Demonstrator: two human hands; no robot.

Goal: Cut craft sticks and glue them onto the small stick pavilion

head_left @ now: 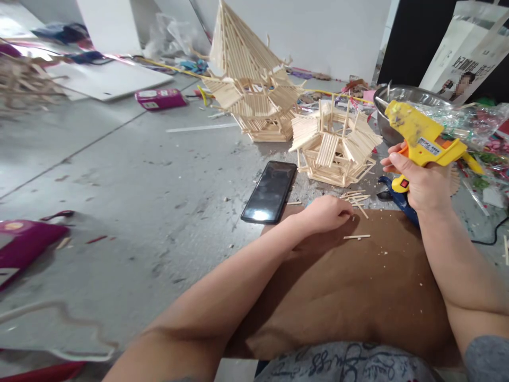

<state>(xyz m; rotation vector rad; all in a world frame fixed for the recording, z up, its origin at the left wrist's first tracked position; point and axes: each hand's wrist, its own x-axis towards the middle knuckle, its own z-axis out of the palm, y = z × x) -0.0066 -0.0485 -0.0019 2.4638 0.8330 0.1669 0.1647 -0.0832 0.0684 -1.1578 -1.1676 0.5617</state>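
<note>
My right hand (427,183) is wrapped round the handle of a yellow glue gun (421,132), raised at the right with its nozzle pointing up and left. My left hand (328,213) rests low over the brown board (369,286), fingers curled; whatever they may hold is hidden. Just beyond it lies a small heap of thin wooden sticks (356,197). One short stick (357,236) lies nearer me on the board. Behind the heap stands a low, open-topped stick model (336,146) with sloping roof panels. A taller stick pagoda (254,95) with a pointed roof is behind it.
A black phone (269,192) lies left of the heap. Blue-handled pliers (400,200) lie under the glue gun. Farther back are a metal bowl (384,119), plastic wrapping (461,124) and a purple packet (161,99). Another purple packet (27,246) sits at left.
</note>
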